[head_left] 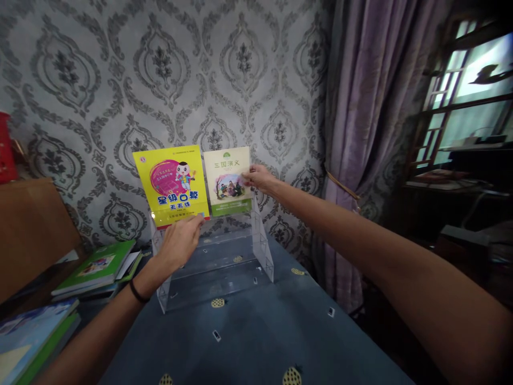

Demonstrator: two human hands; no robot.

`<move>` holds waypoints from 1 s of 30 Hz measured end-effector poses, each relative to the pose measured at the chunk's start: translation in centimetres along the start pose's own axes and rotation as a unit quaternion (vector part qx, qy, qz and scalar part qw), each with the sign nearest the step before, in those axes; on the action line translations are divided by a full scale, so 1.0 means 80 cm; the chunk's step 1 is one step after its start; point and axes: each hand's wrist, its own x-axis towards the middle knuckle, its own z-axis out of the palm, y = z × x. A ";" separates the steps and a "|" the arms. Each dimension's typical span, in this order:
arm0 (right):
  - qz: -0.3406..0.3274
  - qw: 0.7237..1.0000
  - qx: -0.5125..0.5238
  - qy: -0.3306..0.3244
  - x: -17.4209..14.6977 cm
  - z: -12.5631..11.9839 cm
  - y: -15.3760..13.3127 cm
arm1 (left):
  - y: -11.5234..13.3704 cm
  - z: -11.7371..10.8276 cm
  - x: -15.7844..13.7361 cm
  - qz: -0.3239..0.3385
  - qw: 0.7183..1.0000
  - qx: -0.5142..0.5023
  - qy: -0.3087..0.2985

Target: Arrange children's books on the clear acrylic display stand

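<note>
A clear plastic tiered book rack [262, 246] stands on the table against the wall. On its top tier, a yellow workbook [170, 179] with a cartoon child on the cover leans upright at the left. Beside it on the right stands a smaller cream storybook [227, 182] with a green lower band. My right hand [260, 179] pinches the storybook's right edge. My left hand [182, 240] is at the workbook's lower right corner, by the tier's front lip. Its fingers are bent and close together, and what they grip is partly hidden.
A dark blue tablecloth [256, 331] with pineapple prints covers the table. Green books [98, 267] and a blue-covered book [36, 331] lie in stacks at the left, near a brown box [36, 235]. A purple curtain [352, 133] hangs at the right.
</note>
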 end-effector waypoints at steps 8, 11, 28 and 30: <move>0.004 1.000 -0.017 -0.005 -0.005 -0.001 -0.001 | 0.007 0.010 -0.017 0.016 0.998 -0.018 -0.052; 0.000 1.000 -0.012 -0.003 -0.005 -0.004 -0.002 | 0.009 0.009 -0.025 0.024 0.997 -0.023 -0.071; 0.003 0.999 -0.034 -0.005 -0.014 -0.005 -0.005 | 0.007 0.027 -0.060 0.028 0.989 -0.034 -0.142; 0.006 0.999 -0.042 -0.009 -0.017 -0.004 -0.007 | 0.005 0.029 -0.066 0.018 0.987 -0.041 -0.156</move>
